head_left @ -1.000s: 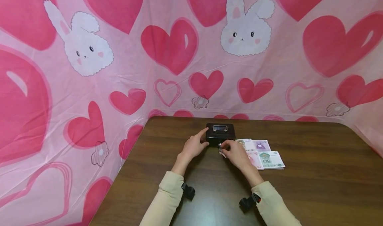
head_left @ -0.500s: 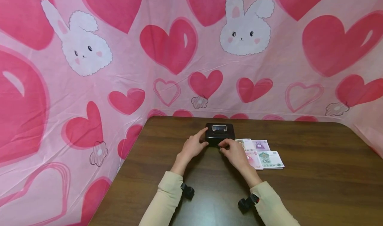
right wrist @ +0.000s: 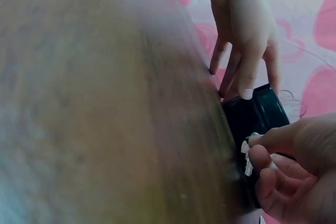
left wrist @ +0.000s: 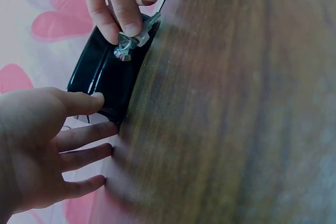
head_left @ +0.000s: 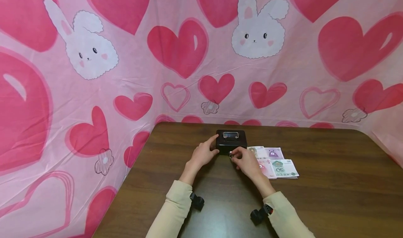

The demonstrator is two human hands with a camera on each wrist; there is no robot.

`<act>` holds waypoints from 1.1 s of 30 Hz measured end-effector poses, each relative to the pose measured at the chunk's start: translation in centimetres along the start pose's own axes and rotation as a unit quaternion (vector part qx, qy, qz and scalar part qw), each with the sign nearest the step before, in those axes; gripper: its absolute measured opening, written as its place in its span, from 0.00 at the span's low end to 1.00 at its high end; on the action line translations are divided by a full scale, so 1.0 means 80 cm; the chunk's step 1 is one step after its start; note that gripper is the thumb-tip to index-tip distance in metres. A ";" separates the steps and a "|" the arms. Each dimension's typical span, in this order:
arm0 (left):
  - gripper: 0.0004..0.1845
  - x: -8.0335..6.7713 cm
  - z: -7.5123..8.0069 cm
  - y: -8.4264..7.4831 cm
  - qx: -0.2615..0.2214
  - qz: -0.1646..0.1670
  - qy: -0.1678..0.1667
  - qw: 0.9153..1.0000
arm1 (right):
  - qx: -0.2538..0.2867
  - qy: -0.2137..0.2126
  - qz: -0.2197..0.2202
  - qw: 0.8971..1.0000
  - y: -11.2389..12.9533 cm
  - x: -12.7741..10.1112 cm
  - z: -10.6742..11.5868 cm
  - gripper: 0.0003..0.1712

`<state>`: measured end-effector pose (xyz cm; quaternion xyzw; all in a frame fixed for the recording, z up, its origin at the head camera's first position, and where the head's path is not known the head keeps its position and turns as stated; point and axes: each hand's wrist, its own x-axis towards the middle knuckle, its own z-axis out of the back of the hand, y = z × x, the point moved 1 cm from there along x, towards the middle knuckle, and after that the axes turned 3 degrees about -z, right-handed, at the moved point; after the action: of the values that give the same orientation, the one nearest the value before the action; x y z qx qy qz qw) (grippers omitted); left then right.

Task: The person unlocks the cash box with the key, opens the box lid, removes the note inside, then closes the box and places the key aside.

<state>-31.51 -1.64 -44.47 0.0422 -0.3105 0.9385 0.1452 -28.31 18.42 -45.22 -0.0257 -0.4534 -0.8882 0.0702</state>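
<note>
The right hand pinches a small silver metal key at the front of the small black metal cash box; the left hand, fingers spread, steadies its left side.

The green banknote reads "20".

table blurred in both wrist views. key shaft hidden by right hand fingers; lock itself unseen. notes partly covered by right hand, print too small to read. left hand cut by frame edge.
</note>
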 end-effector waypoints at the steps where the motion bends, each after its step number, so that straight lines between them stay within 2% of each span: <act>1: 0.34 0.000 0.000 0.000 0.002 -0.001 -0.001 1.000 | -0.001 -0.001 0.001 1.000 -0.001 0.001 0.000 0.09; 7: 0.34 0.001 0.000 0.001 0.002 -0.002 0.000 1.000 | -0.015 0.000 0.017 1.000 -0.002 0.005 0.001 0.10; 14: 0.34 0.001 0.000 0.002 0.002 -0.005 0.000 1.000 | -0.044 -0.028 0.060 0.997 0.003 0.005 0.006 0.10; 19: 0.34 0.000 0.000 0.003 0.001 -0.005 0.002 1.000 | -0.065 -0.002 0.078 0.995 0.002 0.005 0.013 0.10; 22: 0.34 -0.001 0.001 0.003 0.000 -0.008 0.002 1.000 | -0.049 0.033 0.074 0.996 0.001 0.004 0.014 0.11; 26: 0.34 -0.001 0.002 0.003 -0.003 -0.009 0.002 1.000 | -0.019 0.064 0.047 0.997 0.001 0.003 0.013 0.11; 30: 0.34 0.000 0.001 0.002 -0.003 -0.006 0.005 1.000 | 0.008 0.048 0.007 0.999 -0.001 0.002 0.011 0.08; 33: 0.34 0.000 0.000 0.002 0.001 -0.004 0.003 1.000 | 0.012 0.031 -0.007 0.999 -0.003 0.001 0.010 0.07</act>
<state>-31.58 -1.73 -44.55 0.0409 -0.3094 0.9381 0.1501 -28.46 19.24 -44.94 0.0055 -0.4618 -0.8835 0.0782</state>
